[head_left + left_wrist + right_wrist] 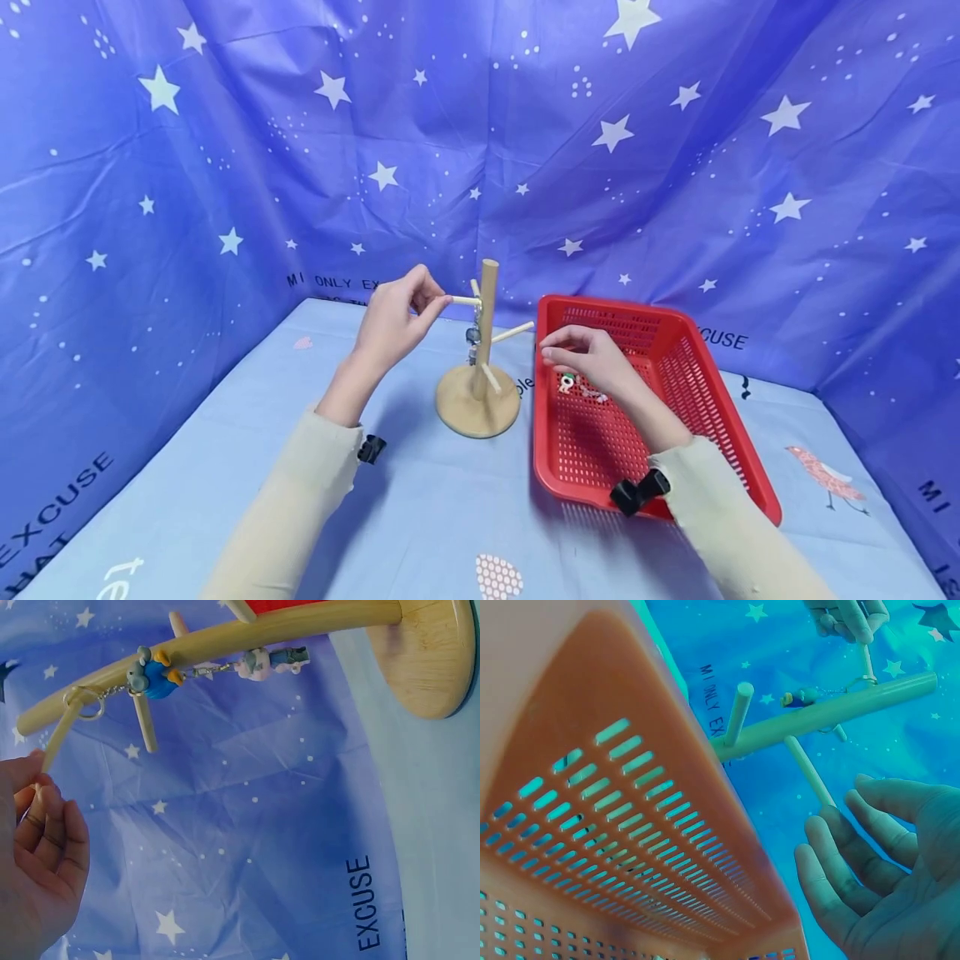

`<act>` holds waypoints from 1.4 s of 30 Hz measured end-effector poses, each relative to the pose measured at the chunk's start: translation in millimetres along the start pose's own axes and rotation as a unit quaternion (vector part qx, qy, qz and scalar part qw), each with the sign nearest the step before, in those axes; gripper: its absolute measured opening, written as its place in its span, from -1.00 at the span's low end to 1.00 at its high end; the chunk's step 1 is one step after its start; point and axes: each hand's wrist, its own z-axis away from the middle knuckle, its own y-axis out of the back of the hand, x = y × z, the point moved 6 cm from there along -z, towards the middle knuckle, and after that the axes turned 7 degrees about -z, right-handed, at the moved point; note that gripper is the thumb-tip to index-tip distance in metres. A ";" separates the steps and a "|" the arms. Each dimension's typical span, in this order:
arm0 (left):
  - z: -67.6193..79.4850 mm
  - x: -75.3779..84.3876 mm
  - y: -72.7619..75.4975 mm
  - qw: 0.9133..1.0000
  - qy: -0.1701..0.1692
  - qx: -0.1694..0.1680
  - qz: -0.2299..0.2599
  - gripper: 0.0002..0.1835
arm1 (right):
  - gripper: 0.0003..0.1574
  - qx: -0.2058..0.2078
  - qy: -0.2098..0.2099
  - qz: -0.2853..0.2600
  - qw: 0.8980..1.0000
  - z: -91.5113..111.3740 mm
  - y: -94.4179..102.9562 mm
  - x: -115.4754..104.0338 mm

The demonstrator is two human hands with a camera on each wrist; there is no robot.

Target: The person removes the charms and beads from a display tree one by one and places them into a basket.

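Observation:
A wooden stand [488,325] with a round base and several pegs stands on the cloth. My left hand [399,315] pinches the tip of its upper left peg [62,736] between thumb and fingers. On that peg, close to the post, hangs a keychain's metal ring [84,703]. From its chain dangles a figure [154,678] with a grey head, blue body and orange feet; a pink and grey figure [262,665] hangs lower. My right hand [591,360] hovers above the basket's left side, its fingers loosely bent and holding nothing. In the right wrist view those fingertips overlap a peg's end [810,771].
Right of the stand sits a red perforated basket [652,510]. Inside lie small charms, including a white and green figure [566,383]. Pale blue printed cloth [420,517] covers the table, and a blue star-patterned curtain [480,125] rises behind.

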 end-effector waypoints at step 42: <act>3.6 -1.2 11.3 0.992 0.091 0.046 0.073 -0.88 | -0.70 0.037 0.050 -0.043 0.997 -16.4 -46.9 -35.0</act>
